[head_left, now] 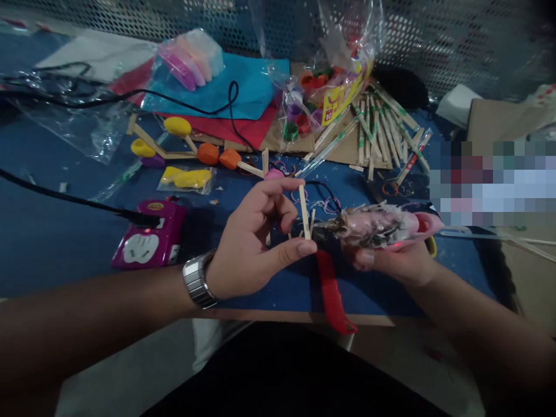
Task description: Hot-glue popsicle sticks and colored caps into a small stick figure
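Between thumb and forefinger, my left hand (256,231) pinches a short wooden stick (304,213) by its two ends, nearly upright. A pink hot glue gun (382,226), crusted with old glue, is gripped in my right hand (395,260). Its nozzle points left and comes close to the stick's lower part; whether they touch I cannot tell. Just behind my left hand lies a joined stick piece carrying orange (208,154) and yellow (177,125) balloon-like bits. Below the nozzle, a red strip (332,289) hangs over the table's front edge.
A purple power adapter box (150,234) with a black cable stands at left. Wrapped chopsticks (382,127) are piled at back right. Behind are blue felt sheets (247,87), a plastic bag of colored rolls (304,107) and a packet of yellow pieces (186,178). Cardboard (495,124) lies right.
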Tool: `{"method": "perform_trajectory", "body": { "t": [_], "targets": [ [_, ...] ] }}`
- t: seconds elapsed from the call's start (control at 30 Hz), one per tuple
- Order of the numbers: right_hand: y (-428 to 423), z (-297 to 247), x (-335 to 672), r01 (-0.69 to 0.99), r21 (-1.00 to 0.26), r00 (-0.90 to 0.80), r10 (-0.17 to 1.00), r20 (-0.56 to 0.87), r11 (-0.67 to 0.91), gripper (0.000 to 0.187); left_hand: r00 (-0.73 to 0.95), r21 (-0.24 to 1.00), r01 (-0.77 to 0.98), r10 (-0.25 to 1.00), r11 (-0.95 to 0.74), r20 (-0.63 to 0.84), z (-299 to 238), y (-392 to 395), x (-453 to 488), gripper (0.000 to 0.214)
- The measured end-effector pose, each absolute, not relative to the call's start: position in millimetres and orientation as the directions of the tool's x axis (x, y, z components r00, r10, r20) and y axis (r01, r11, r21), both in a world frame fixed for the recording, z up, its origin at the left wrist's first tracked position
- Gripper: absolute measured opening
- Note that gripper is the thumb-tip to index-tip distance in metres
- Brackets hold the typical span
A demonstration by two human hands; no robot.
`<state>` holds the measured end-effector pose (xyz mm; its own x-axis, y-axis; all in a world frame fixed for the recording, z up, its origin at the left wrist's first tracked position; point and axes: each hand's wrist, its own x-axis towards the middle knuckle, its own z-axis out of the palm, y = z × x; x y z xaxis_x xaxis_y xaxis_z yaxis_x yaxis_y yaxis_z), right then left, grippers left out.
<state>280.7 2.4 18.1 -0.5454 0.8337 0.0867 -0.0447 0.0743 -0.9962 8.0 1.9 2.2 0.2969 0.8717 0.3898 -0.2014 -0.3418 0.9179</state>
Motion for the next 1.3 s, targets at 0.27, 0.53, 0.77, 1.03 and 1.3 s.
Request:
{"method": "perform_trajectory", "body": {
  "t": [0.27, 0.53, 0.77, 1.03, 1.3],
  "targets": [
    [5.8, 14.8, 288.9, 0.018, -0.992, -0.662, 0.745, 0.084, 0.129, 0.039, 0.286, 0.905, -0.247, 0.867, -0.346, 0.409, -2.4, 1.4, 10.6, 0.07],
    [5.3, 16.4, 285.7, 0.003, -0.997, -0.645, 0.762, 0.061, 0.083, 0.037, 0.291, 0.906, -0.26, 0.868, -0.334, 0.403, -2.6, 1.4, 9.7, 0.068],
    [1.9, 22.6, 282.0, 0.018, -0.997, -0.601, 0.798, 0.044, 0.068, 0.029, 0.282, 0.904, -0.262, 0.869, -0.338, 0.406, -2.2, 2.4, 10.7, 0.068],
    [1.2, 22.8, 284.2, 0.044, -0.997, -0.603, 0.798, 0.025, 0.065, 0.028, 0.302, 0.914, -0.26, 0.872, -0.312, 0.384, 1.5, 2.6, 9.5, 0.066],
    [2.0, 23.9, 283.7, 0.054, -0.989, -0.604, 0.793, 0.08, 0.14, 0.026, 0.298, 0.908, -0.248, 0.865, -0.337, 0.403, 1.0, 3.5, 9.3, 0.067]
  ]
}}
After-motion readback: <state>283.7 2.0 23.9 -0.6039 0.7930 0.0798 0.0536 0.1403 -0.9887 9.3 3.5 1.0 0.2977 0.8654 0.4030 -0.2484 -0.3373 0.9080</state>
